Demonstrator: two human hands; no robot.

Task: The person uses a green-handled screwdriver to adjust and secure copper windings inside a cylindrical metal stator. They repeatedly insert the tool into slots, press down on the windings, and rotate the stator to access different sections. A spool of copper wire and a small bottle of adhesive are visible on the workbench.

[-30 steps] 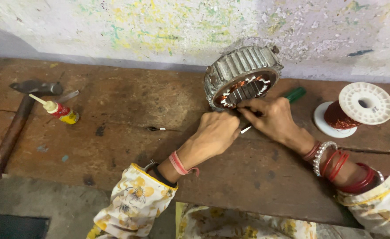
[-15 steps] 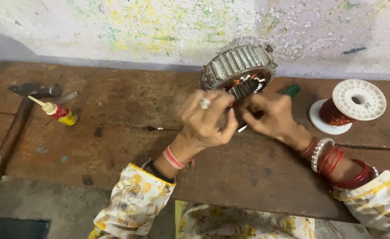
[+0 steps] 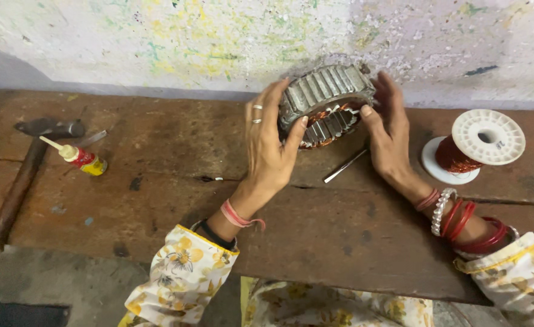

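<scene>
Left hand (image 3: 271, 145) clasps the left side of the motor stator (image 3: 326, 104), fingers up along the ribbed outer shell, thumb hooked onto the front rim by the copper windings. Right hand (image 3: 389, 134) grips the opposite side, palm inward, thumb tip pressed to the inner edge of the core. Both hands closed on the stator; it is raised at the back of the wooden bench (image 3: 158, 200), close to the paint-flecked wall (image 3: 158, 42), open face tilted toward the camera. Step in hand, by judgement: turning or re-seating the stator between both palms to present a chosen slot. Next move would call for a steady two-sided hold and care not to scrape the windings. Wrists bent upward, forearms converging from below. A thin metal tool (image 3: 344, 166) lies just beneath. A copper wire spool (image 3: 476, 145) stands right; a small glue bottle (image 3: 79, 157) and hammer (image 3: 19, 181) lie well left.
</scene>
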